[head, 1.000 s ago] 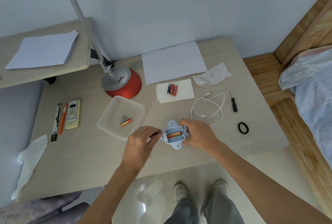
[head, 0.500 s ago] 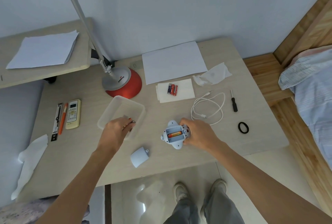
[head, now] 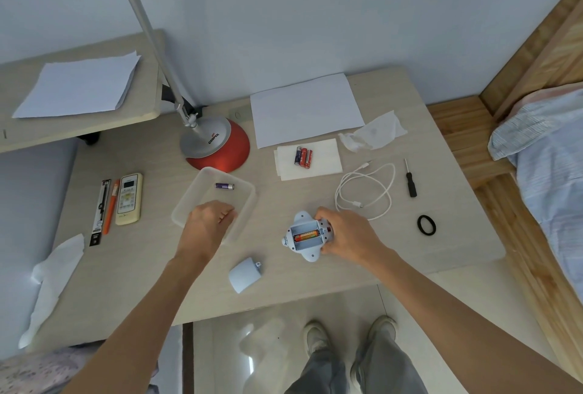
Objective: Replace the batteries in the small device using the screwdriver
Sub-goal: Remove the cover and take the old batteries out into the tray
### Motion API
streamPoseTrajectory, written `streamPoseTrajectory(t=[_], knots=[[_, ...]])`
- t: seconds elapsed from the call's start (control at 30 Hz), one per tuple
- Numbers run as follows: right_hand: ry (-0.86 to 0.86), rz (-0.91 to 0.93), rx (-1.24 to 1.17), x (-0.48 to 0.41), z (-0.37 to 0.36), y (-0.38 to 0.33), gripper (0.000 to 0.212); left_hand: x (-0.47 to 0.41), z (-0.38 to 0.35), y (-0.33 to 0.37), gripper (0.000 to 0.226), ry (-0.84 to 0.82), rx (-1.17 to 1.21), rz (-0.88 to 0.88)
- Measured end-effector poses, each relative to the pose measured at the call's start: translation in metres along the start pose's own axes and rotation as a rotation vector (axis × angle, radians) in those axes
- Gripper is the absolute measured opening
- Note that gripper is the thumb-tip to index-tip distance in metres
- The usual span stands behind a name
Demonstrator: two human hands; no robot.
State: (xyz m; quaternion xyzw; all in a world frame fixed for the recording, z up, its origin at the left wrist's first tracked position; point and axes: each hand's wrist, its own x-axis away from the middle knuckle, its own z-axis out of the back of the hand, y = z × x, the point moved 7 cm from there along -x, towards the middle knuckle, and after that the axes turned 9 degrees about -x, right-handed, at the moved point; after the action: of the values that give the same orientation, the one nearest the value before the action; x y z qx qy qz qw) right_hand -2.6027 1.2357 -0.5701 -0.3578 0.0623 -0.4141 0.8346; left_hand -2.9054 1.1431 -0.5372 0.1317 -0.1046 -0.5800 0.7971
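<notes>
Left hand [head: 209, 223]: hangs over the near end of the clear tray [head: 244, 204], fingers slack and bent downward, with nothing showing in them.
Right hand: the right hand [head: 347, 235] is wrapped round the right side of the device [head: 310, 256], pinning it flat to the worktop [head: 441, 147].
Device: it lies back-up near the front edge of the worktop. Its bay is open, with one orange battery [head: 306, 236] seated in it and the slots beside that one bare.
Cover: the cover [head: 245, 274] lies off by itself on the worktop, to the left of the device and nearer the front edge.
Spent cells: a purple battery [head: 224, 186] lies at the far end of the tray.
Step in hand: by my reading, clearing out the old cells, with the orange one next to go.
Doing it well: I'd keep the right hand's grip low on the shell so the bay stays clear. The left hand should come across and lift the cell from the end that isn't sprung, tipping it up rather than dragging it.
Watch for: the spring can flick a cell off the front edge, so a fingertip over it while prying would help.
Afterwards: the fresh batteries [head: 303, 156] wait on a napkin [head: 325, 166] beyond the device. The screwdriver [head: 411, 183] lies well to the right, past a white cable [head: 389, 201]. Check the polarity marks in the bay, which I cannot read from here.
</notes>
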Motion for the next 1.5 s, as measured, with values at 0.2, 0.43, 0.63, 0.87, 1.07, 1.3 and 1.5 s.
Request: streamPoseTrajectory(t=[0.2,0.43,0.63,0.87,1.07,1.3,1.5], knots=[[-0.004,-0.019,0.004,0.001,-0.001,0.0,0.047,0.03,0.004,0.062,0.034,0.124,-0.057,-0.236],[-0.011,-0.017,0.034,0.0,0.0,-0.003,0.049,0.045,-0.055,0.112,0.089,-0.237,-0.06,-0.302],[-0.007,-0.018,0.033,0.0,0.0,-0.002,0.047,0.038,-0.08,0.121,0.092,-0.257,0.038,-0.271],[0.014,-0.032,0.007,0.001,-0.003,0.003,0.048,0.041,-0.086,0.112,0.084,-0.179,0.373,-0.073],[-0.03,-0.038,0.023,0.002,-0.004,0.005,0.051,0.043,-0.103,0.103,0.084,-0.213,0.555,0.078],[-0.14,0.138,0.257,0.018,0.008,0.002,0.083,0.039,-0.111,0.101,0.082,-0.311,0.681,0.132],[-0.191,0.455,0.695,0.027,0.02,-0.015,0.09,0.035,-0.113,0.101,0.09,-0.376,0.735,0.119]])
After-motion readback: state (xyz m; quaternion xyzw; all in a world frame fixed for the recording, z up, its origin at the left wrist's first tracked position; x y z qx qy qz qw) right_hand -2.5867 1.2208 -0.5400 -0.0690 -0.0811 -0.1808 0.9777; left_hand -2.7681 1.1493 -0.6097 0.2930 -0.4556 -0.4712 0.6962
